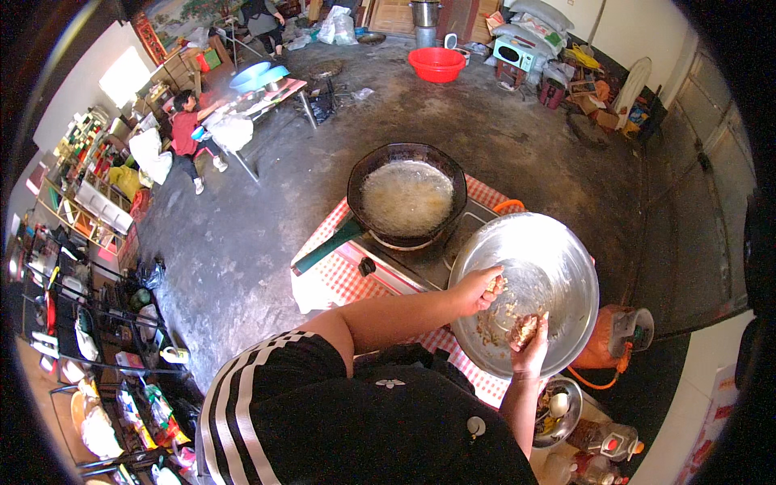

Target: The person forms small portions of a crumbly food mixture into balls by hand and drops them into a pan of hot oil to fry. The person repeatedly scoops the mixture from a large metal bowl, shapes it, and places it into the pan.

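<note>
My left hand (480, 291) is curled over the large metal basin (564, 267), with some crumbly food mixture (498, 282) showing at its fingers. Lower down, my right hand (533, 351) cups a brownish lump of the mixture (524, 332). Scattered bits of the same mixture stick to the basin's bottom and wall. To the left of the basin, a dark wok (357, 173) with a green handle (327, 247) sits on a gas stove (397, 270). Bubbling, foamy oil (407, 197) fills the wok.
Below the stove is a red-checked cloth (345, 273). An orange gas cylinder (606, 336), a metal bowl with a ladle (556, 405) and plastic bottles (612, 439) stand at right. A person in red (187, 130) sits by a table (267, 100); another person (262, 24) stands farther back.
</note>
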Demonstrator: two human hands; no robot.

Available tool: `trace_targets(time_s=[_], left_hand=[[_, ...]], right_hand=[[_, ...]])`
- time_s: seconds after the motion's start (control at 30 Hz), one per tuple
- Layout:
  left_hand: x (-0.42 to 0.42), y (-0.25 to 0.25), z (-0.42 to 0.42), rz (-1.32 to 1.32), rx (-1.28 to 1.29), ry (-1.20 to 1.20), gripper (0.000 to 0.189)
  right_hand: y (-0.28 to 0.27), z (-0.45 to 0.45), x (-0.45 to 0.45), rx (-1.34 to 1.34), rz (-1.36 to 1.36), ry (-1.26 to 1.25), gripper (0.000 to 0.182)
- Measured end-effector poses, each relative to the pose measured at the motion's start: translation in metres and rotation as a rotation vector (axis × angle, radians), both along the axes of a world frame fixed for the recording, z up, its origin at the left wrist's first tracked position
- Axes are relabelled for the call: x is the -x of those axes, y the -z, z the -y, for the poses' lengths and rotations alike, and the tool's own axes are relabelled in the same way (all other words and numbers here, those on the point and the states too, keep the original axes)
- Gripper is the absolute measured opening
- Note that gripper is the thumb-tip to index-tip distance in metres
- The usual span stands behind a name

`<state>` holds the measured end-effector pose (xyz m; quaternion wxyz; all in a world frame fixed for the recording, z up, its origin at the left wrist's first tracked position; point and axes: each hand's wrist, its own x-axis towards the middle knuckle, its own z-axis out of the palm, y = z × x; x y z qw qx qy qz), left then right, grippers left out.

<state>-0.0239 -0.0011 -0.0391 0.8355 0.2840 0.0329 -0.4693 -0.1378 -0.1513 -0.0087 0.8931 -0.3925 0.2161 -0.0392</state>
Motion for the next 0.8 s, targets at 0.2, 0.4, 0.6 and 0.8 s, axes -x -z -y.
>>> trace_targets(time_s=[0.2,0.4,0.6,0.8], left_hand=[[0.012,-0.024,0.008,0.069,-0.255,-0.008,0.035],[0.003,-0.025,0.003,-0.076,-0.153,-0.077,0.033],[0.002,-0.012,0.005,0.005,-0.066,-0.044,0.031],[0.008,-0.015,0.013,0.249,-0.202,-0.036,0.03]], right_hand=[[0.0,0.001,0.003,-0.024,0.009,0.003,0.035],[-0.004,0.0,0.003,-0.156,0.004,0.0,0.033],[-0.001,0.009,0.003,-0.277,0.032,0.009,0.03],[0.008,0.012,0.001,-0.359,0.084,-0.069,0.031]])
